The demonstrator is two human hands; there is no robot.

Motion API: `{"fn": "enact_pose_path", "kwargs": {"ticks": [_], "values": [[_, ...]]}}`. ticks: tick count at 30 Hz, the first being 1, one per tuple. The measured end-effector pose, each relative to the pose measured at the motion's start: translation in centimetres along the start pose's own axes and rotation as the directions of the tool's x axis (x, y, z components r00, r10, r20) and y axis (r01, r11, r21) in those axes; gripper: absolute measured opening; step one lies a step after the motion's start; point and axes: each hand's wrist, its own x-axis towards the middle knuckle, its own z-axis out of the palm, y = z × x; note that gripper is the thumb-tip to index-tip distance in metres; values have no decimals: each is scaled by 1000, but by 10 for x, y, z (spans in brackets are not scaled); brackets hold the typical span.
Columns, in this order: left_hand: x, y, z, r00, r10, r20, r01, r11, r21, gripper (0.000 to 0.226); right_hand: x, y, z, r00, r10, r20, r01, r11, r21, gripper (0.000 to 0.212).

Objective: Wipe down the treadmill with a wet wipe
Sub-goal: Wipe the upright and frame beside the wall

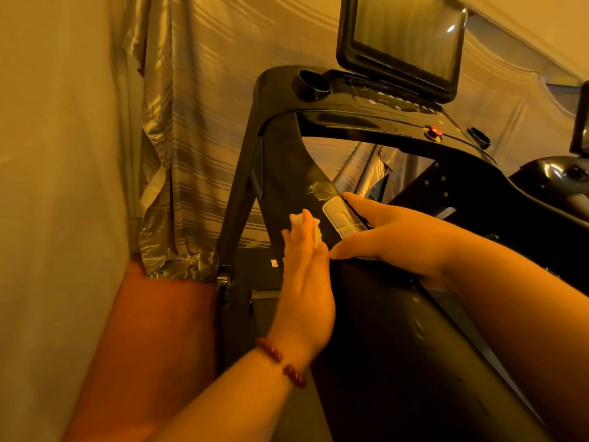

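Head view of a black treadmill (277,90) from its left side. The left hand (306,282), fingers straight and together, presses a crumpled white wet wipe (298,220) flat against the outer face of the left handrail (376,330), just below the sloping upright (242,186). A red bead bracelet (280,362) circles that wrist. The right hand (392,237) rests on top of the same handrail with thumb and forefinger straight and spread either side of a grey control pad (339,220); it holds nothing, and its other fingers are hidden behind the rail. On the console above are a round cup holder (310,86), a dark screen (401,36) and a red stop button (433,132). A striped silvery curtain (191,122) hangs behind the upright, and a second dark machine (557,173) stands at the right edge. Console markings and a small sticker (274,263) near the base are too small to read.
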Motion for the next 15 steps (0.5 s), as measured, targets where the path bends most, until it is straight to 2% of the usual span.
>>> {"fn": "enact_pose_path", "kwargs": {"ticks": [2,3,5,7,8,10,13,15], "values": [[-4,2,-1,999,44,11,-44,999,0,41,1,2,-2,1000,8,24,-7,999,-47,99],[5,2,-4,998,53,23,-55,997,51,43,0,1,-3,999,12,42,-11,1000,-25,97],[28,5,-9,998,30,48,-39,978,203,47,-3,1,-3,996,-5,89,0,999,52,82],[41,8,-9,999,15,43,-26,968,250,48,-4,4,-6,994,-8,105,1,998,60,63],[37,8,-7,999,16,34,-24,973,230,47,-4,6,-7,995,-2,104,-5,998,62,53],[14,7,-2,999,27,22,-30,992,125,43,-3,6,-7,994,-16,108,8,998,69,48],[-18,2,2,999,37,22,-37,999,0,41,-5,7,-8,996,9,85,-15,998,64,57],[-9,2,-1,999,35,26,-37,998,51,43,-7,4,-5,997,18,79,-24,997,75,68]]}}
